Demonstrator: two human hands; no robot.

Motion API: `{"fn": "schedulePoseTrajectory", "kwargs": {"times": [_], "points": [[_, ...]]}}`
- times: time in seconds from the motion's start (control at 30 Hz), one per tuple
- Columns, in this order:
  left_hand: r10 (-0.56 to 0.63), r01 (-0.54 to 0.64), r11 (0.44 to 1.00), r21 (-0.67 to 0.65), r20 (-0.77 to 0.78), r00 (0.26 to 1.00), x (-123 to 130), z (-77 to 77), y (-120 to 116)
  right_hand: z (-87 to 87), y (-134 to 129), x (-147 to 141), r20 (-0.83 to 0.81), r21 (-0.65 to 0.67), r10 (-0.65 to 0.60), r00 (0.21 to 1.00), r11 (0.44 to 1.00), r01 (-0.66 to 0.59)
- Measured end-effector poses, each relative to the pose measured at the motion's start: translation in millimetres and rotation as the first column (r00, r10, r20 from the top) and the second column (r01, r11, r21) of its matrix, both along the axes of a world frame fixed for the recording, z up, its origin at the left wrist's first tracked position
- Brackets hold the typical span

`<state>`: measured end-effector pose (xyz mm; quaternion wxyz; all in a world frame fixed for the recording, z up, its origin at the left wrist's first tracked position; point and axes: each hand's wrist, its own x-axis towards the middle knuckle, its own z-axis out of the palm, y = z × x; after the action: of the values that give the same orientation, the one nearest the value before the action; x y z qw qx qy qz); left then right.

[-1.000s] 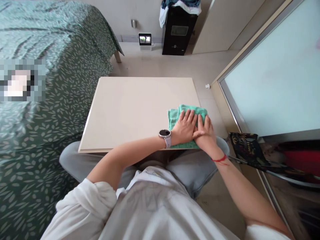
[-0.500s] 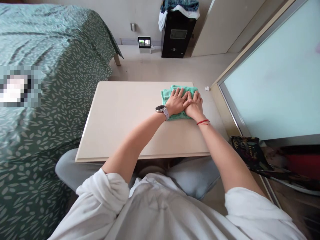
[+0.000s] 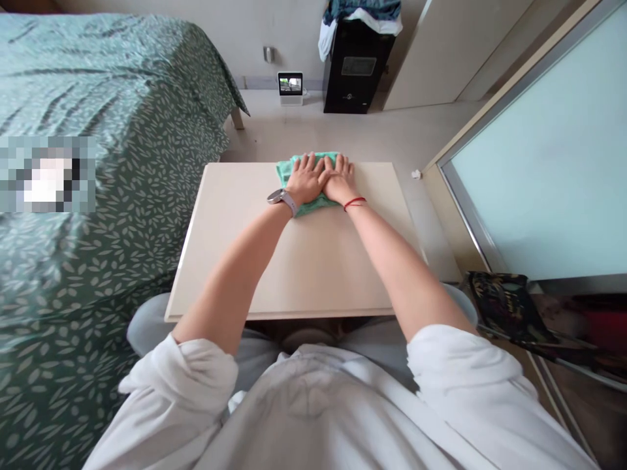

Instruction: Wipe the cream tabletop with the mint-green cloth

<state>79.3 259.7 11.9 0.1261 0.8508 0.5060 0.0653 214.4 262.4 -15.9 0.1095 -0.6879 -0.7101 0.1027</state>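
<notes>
A folded green cloth [image 3: 316, 205] lies at the far edge of a low cream-coloured table [image 3: 304, 274]. Flat on top of it rests my left hand [image 3: 306, 181], fingers spread and pointing away from me; a watch is on that wrist. My right hand [image 3: 339, 184] presses on the cloth just to the right, its fingers also stretched out, with a red string around the wrist. The two hands touch where the thumbs meet. Much of the cloth is hidden beneath them.
A bed with a green leaf-patterned sheet [image 3: 142, 130] stands close on the left. Beyond the table are a small screen [image 3: 290, 88] on the floor and a black cabinet [image 3: 357, 78] topped with clothes. On the right is a frosted sliding door [image 3: 548, 163].
Both hands have slid the cloth left and away from me, from the table's right side to its far edge near the middle. The hands stay flat on it.
</notes>
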Motion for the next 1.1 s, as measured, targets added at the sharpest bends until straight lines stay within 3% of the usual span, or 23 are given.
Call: {"fn": "schedulePoseTrajectory", "kwargs": {"times": [0.13,0.3,0.43,0.57,0.7,0.87,1.0,1.1], "points": [[0.110,-0.110,0.994,0.021,-0.013,0.994,-82,-4.4,10,3.6,17,-81,-0.036,0.026,0.108,0.993,0.994,-0.107],[0.233,-0.234,0.971,0.053,0.019,0.972,-166,-12.0,12,21.8,15,-164,-0.026,0.019,0.201,0.979,0.980,-0.200],[0.331,-0.333,0.941,0.060,0.041,0.943,-209,-15.1,5,32.7,8,-206,-0.031,0.019,0.257,0.966,0.966,-0.257],[0.371,-0.374,0.925,0.061,0.066,0.926,-236,-15.4,-18,38.0,-4,-223,-0.011,-0.004,0.444,0.896,0.896,-0.445],[0.424,-0.424,0.904,0.049,0.016,0.906,-236,-12.1,-50,38.9,-18,-221,-0.024,-0.017,0.557,0.830,0.830,-0.557],[0.586,-0.584,0.810,0.047,-0.094,0.805,-199,0.0,-72,32.0,-23,-204,-0.025,-0.047,0.586,0.810,0.809,-0.587],[0.542,-0.539,0.840,0.063,-0.120,0.832,-161,5.1,-67,20.4,-15,-171,-0.075,-0.036,0.547,0.833,0.834,-0.551],[0.469,-0.467,0.883,0.041,-0.122,0.875,-123,5.5,-55,13.2,-8,-129,-0.100,-0.040,0.471,0.877,0.878,-0.476]]}}
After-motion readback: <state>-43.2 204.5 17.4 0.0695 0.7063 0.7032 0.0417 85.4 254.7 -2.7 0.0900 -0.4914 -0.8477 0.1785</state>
